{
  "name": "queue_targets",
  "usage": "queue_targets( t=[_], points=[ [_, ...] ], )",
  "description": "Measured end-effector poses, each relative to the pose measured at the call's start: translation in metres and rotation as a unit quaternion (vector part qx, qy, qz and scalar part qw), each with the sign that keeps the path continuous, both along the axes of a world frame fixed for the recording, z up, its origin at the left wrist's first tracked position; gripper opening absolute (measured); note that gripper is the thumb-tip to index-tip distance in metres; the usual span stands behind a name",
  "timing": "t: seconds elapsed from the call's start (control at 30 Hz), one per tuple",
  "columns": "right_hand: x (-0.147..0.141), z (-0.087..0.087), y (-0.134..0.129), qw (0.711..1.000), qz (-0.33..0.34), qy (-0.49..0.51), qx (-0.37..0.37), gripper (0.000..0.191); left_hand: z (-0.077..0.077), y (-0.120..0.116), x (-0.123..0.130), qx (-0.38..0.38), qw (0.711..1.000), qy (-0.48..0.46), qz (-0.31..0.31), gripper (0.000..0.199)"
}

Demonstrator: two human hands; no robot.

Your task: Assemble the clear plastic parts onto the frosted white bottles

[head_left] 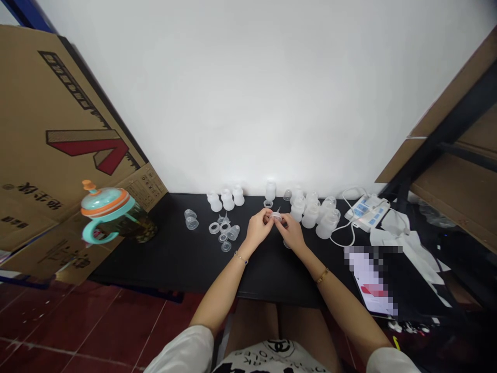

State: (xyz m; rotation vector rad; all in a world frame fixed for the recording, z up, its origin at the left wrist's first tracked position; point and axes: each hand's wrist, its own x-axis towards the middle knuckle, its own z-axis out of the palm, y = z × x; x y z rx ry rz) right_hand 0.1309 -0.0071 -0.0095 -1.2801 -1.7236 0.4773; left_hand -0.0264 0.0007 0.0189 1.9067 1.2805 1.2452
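My left hand [259,226] and my right hand [291,231] are both closed on a white baby bottle ring [276,214], with a small clear tip poking up from it. Just beyond them stands a single frosted baby bottle [271,190], and in front of it lies a loose ring [268,204]. Left of my hands is a group of loose rings [214,228] and clear teats [233,232]. A clear piece, partly hidden, lies under my right hand. To the right stand several bottles [311,214] with clear domed tops.
Three bottles [227,199] stand by the wall, and clear caps [190,219] lie at the left of the black table [186,269]. A large jug [116,215] stands near the cardboard box [58,129]. At right are a power strip [367,211], tissues [411,246] and a lit screen [373,285].
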Motion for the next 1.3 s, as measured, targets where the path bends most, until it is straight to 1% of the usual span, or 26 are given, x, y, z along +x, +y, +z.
queue_targets(
  t=[0.1, 0.2, 0.63, 0.87, 1.3],
  points=[
    [0.0012, -0.0016, 0.0012, 1.000, -0.004, -0.006, -0.003, 0.029, 0.0003, -0.0012, -0.0003, 0.018, 0.998, 0.050, 0.013, 0.017],
    [0.0018, -0.0027, 0.0022, 1.000, -0.005, -0.009, 0.001, 0.029, -0.0002, -0.0020, -0.0001, 0.027, 0.997, 0.068, 0.018, 0.018],
    [0.0020, -0.0020, 0.0021, 1.000, -0.015, -0.014, 0.005, 0.033, 0.0020, -0.0047, 0.0017, 0.020, 0.997, 0.065, 0.026, 0.016],
    [0.0018, -0.0010, 0.0017, 1.000, -0.012, -0.008, 0.007, 0.031, 0.0027, -0.0053, 0.0015, 0.020, 0.997, 0.070, 0.028, 0.017],
    [0.0016, 0.0009, 0.0009, 1.000, -0.012, -0.010, -0.006, 0.032, 0.0047, -0.0066, 0.0015, 0.010, 0.997, 0.072, 0.029, 0.016]
  ],
)
